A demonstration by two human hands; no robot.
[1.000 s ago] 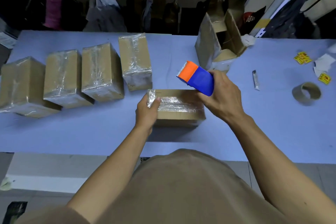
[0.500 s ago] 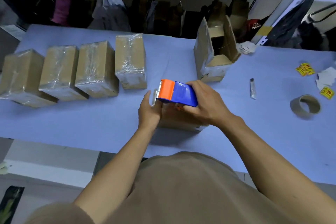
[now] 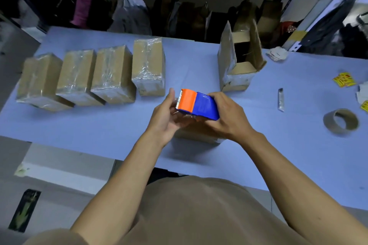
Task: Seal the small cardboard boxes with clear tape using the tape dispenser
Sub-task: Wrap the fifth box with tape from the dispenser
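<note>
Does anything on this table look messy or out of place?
Mostly tidy: four wrapped boxes sit in a neat row. The odd one is the opened box at the back, standing with flaps splayed and its tape crinkled. A crumpled paper scrap lies beside it, and yellow stickers are scattered at the right edge.

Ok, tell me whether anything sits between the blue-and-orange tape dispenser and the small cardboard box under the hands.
Nothing visible does. The right hand grips the blue-and-orange tape dispenser directly above the small cardboard box; only the left hand, at the dispenser's orange end, is nearby.
</note>
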